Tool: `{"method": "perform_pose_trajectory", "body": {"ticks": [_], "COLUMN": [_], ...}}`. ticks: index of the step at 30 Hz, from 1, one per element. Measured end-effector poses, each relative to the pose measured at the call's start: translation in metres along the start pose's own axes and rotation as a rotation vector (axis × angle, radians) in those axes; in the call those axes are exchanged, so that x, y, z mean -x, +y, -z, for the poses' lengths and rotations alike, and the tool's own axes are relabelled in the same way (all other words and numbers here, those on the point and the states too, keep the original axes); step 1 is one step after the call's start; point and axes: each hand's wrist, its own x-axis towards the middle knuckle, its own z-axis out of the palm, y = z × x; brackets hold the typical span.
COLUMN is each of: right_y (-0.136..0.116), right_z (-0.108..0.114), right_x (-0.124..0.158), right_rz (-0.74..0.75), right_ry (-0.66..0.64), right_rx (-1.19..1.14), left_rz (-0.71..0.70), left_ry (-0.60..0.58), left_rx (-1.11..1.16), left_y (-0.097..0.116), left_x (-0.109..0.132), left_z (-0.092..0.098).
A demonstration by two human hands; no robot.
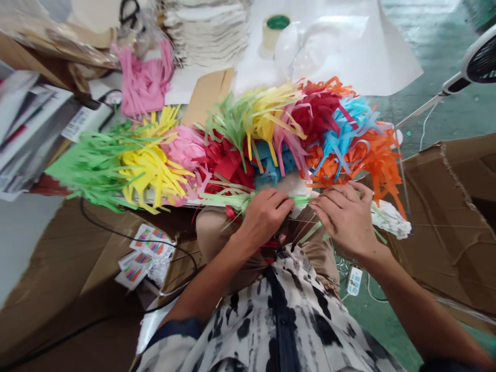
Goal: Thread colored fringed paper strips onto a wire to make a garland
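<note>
A light green paper tassel (pixel 228 199) stretches between my two hands at the table's near edge. Closed around its gathered middle, my left hand (pixel 267 213) has loose fringe spreading out to its left. My right hand (pixel 344 214) pinches the twisted strip on the other side; its fingertips are partly hidden. Just beyond lie finished-looking fringed tassels in rows: green (pixel 98 168), yellow (pixel 153 170), pink (pixel 188 147), red (pixel 228 163), blue (pixel 349 126) and orange (pixel 377 155). A crumpled white piece (pixel 391 219) shows beside my right hand.
A tape roll (pixel 276 32), a stack of whitish sheets (pixel 207 31) and pink fringed paper (pixel 145 80) lie at the back. Packets (pixel 34 134) are piled left. A fan (pixel 480 59) stands right, above a cardboard box (pixel 453 206). A black cable (pixel 116 235) hangs lower left.
</note>
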Motion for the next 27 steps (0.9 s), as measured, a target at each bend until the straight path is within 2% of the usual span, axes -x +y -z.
{"method": "perform_pose_trajectory", "body": {"ticks": [7,14,18,22,24,27], "right_y": [0.002,0.003,0.003,-0.006,-0.014,-0.019], "right_z": [0.003,0.001,0.002,0.005,0.005,0.002], "right_x": [0.007,-0.004,-0.008,-0.013,-0.014,-0.009], "right_rz": [-0.175,-0.173,-0.179,-0.171,-0.124,0.008], "right_ry": [-0.061,-0.141,-0.152,-0.116,-0.062,0.027], "right_rx": [0.017,0.072,0.091,0.171,0.178,0.121], "left_rz": [0.313,0.449,0.465,0.453,0.359,0.137], "left_ry": [-0.102,-0.104,-0.113,-0.086,-0.024,0.042], "left_rx": [0.048,0.06,0.035,-0.044,-0.074,-0.049], "left_y": [-0.006,-0.007,-0.006,0.003,0.011,0.019], "left_x": [0.005,0.0,-0.004,-0.01,-0.013,-0.011], "left_z": [0.023,0.018,0.018,0.019,0.017,0.011]}}
